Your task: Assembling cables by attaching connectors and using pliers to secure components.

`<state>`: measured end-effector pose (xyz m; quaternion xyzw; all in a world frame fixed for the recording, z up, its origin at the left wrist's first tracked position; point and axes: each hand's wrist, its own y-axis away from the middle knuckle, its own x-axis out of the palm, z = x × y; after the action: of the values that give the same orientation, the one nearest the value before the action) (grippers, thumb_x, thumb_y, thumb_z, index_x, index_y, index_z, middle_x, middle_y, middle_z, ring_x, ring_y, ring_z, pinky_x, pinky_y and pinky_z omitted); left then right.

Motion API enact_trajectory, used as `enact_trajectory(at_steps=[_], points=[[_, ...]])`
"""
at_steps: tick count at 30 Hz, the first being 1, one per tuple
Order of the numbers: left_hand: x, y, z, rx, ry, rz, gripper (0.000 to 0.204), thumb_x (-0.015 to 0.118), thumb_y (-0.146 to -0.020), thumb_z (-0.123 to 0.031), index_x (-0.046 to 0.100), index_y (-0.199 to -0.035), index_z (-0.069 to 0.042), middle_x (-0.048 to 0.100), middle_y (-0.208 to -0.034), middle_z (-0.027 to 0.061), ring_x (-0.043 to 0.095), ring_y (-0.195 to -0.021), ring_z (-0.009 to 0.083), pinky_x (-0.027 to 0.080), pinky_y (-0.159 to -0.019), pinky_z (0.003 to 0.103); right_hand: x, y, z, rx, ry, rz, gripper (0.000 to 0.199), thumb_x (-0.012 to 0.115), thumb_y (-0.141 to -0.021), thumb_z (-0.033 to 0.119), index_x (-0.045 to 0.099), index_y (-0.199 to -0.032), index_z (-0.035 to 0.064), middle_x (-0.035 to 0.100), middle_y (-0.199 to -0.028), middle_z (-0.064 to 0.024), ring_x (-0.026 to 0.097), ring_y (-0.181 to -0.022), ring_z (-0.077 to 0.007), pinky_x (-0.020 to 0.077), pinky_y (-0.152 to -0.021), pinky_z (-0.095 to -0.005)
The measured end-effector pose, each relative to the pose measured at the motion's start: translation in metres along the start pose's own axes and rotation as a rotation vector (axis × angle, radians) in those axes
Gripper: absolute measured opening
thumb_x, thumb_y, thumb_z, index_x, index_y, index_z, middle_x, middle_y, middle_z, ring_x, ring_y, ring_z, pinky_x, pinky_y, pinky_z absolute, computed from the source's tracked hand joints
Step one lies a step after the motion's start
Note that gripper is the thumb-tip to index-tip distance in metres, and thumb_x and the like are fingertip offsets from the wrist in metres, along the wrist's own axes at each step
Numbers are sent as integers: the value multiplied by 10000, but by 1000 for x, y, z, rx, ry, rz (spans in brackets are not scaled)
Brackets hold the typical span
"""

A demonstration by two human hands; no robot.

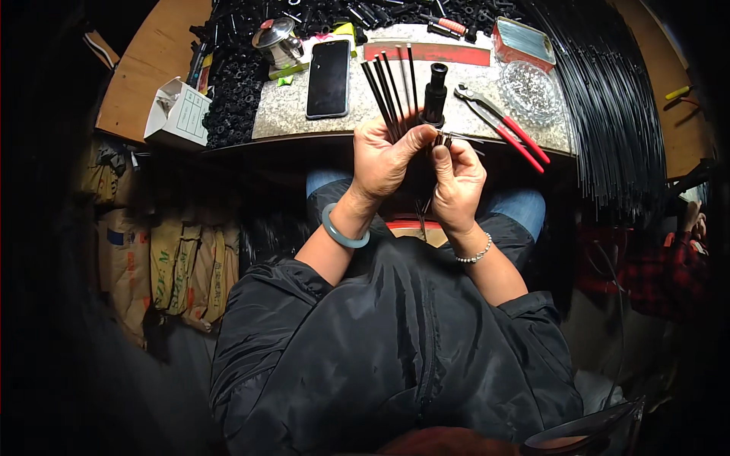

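Black ribbed tube stands nearly upright just beyond the fingertips, long axis pointing away from the body; black rods fan up on its left, roughly along the same line. Left hand, left of the tube's base, closes round the rods, thumb stretched rightward to that base. Right hand, nearer the body than the tube and slightly right, thumb up, fingers curled, pinches a small shiny piece close below it; exact contact there hidden.
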<state>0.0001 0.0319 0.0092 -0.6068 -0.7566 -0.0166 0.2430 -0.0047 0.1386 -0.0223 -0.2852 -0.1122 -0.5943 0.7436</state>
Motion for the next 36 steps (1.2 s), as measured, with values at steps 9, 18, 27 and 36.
enact_trajectory(at_steps=[9,18,27,36], points=[[3,-1,-1,41,-26,-30,179,679,-828,-78,649,-972,25,672,-854,41,598,-739,77,487,-679,212,8,-5,11,39,-27,-23,139,616,-891,134,586,-958,16,581,-877,23,483,-750,-35,373,-696,-159],[-5,-1,5,71,-125,-2,326,672,-838,-152,597,-1079,54,668,-910,121,647,-809,167,522,-742,280,3,-11,15,140,-105,107,141,637,-874,116,562,-948,22,577,-890,19,492,-777,-28,401,-720,-171],[-1,0,3,55,-85,-62,156,706,-801,-68,656,-919,21,670,-809,26,594,-697,67,479,-641,199,2,-5,3,20,-49,11,139,648,-856,69,593,-969,9,612,-922,-7,543,-832,-56,431,-779,-193],[0,1,0,28,7,-105,144,709,-802,-80,663,-904,10,668,-801,17,592,-702,64,476,-644,199,0,-10,5,136,-69,48,91,640,-865,86,625,-925,19,618,-857,13,526,-760,-42,417,-726,-180]])
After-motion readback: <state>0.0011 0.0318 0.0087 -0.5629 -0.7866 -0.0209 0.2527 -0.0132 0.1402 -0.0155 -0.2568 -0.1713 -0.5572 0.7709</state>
